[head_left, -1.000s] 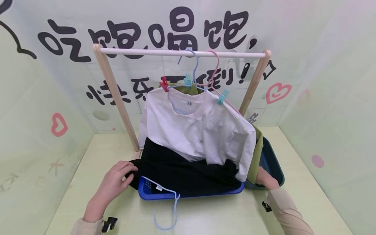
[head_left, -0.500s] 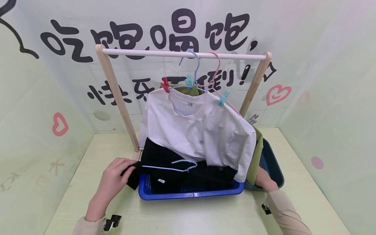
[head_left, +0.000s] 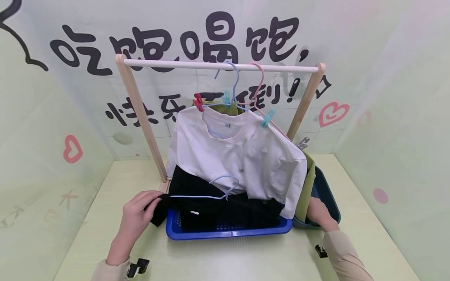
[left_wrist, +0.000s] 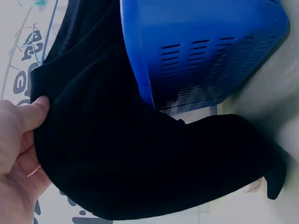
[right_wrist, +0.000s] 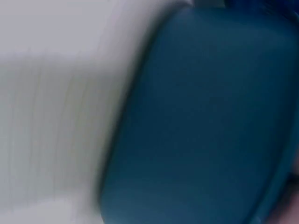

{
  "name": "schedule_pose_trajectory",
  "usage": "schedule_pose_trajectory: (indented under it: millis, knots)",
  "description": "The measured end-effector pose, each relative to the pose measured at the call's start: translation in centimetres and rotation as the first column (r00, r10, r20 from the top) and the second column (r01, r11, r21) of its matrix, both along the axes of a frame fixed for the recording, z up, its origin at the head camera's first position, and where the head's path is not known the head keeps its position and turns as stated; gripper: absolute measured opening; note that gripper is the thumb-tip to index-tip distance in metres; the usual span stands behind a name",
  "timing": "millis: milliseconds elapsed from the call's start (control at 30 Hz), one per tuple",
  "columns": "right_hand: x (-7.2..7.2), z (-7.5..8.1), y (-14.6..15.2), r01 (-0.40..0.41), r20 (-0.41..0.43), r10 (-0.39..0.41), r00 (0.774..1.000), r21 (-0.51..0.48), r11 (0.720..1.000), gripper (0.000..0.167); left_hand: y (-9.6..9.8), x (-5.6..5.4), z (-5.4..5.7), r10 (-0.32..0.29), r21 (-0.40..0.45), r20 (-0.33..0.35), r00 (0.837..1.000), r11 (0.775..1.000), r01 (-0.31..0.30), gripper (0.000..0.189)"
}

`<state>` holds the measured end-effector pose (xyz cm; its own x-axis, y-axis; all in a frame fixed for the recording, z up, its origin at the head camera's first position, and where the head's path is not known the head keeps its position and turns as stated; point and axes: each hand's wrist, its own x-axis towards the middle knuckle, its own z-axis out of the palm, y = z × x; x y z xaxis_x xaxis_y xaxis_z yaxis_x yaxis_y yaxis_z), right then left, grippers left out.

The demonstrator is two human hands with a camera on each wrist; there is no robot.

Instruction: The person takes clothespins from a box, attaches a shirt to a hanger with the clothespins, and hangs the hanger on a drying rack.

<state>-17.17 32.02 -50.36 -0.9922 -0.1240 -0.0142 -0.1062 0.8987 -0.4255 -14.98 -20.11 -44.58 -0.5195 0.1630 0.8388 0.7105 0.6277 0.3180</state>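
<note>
My left hand (head_left: 138, 210) pinches the shoulder of a black shirt (head_left: 204, 212) between thumb and fingers, beside the blue basket (head_left: 228, 234). In the left wrist view, the thumb presses on the black cloth and a sleeve hangs down beside the basket. A light blue hanger (head_left: 197, 196) pokes out of the shirt, its hook raised before the white shirt (head_left: 218, 156). My right hand (head_left: 320, 214) reaches into the dark teal bin (head_left: 330, 195), its fingers hidden there. The right wrist view is blurred and shows mostly the bin's outer wall (right_wrist: 196, 116).
A rack with a white bar (head_left: 175, 64) and wooden legs stands behind the basket. The white shirt hangs from it, with a red clip (head_left: 198, 102) and a teal clip (head_left: 268, 118) at its shoulders. Green cloth (head_left: 306, 187) hangs over the bin's near left side.
The hanger's hook has swung up from in front of the basket to above the black shirt. My left hand has tightened to a pinch on the shirt. My right hand stays in the bin.
</note>
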Motion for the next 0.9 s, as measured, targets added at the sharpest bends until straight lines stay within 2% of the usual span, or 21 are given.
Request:
schedule_pose_trajectory:
  millis: [100, 233, 367, 533, 700, 900]
  knots:
    - [0.3, 0.8, 0.5, 0.091, 0.037, -0.091, 0.995, 0.004, 0.996, 0.013, 0.0, 0.0, 0.1, 0.005, 0.035, -0.021, 1.0, 0.999, -0.004, 0.042]
    - [0.9, 1.8, 1.2, 0.179, 0.053, -0.179, 0.982, 0.004, 0.984, 0.017, 0.0, 0.1, 0.3, 0.023, 0.075, -0.027, 0.999, 0.997, -0.021, 0.042]
    - [1.8, 2.5, 1.8, 0.222, 0.044, -0.221, 0.974, -0.011, 0.975, 0.025, 0.0, 0.1, 0.2, 0.032, 0.109, -0.019, 0.999, 0.994, -0.03, 0.037]
    - [2.9, 3.3, 2.1, 0.254, 0.026, -0.253, 0.967, -0.061, 0.965, 0.023, 0.1, 0.1, 0.0, 0.023, 0.142, -0.011, 1.0, 0.99, -0.021, 0.02]
    - [3.8, 3.8, 1.9, 0.263, -0.037, -0.27, 0.962, -0.132, 0.956, 0.023, 0.2, 0.1, -0.1, 0.014, 0.149, -0.018, 1.0, 0.989, -0.011, 0.013]
    - [5.0, 5.4, 0.5, 0.281, -0.168, -0.323, 0.931, -0.235, 0.931, 0.024, 0.2, 0.0, -0.2, 0.021, 0.155, -0.017, 1.0, 0.988, -0.018, 0.02]
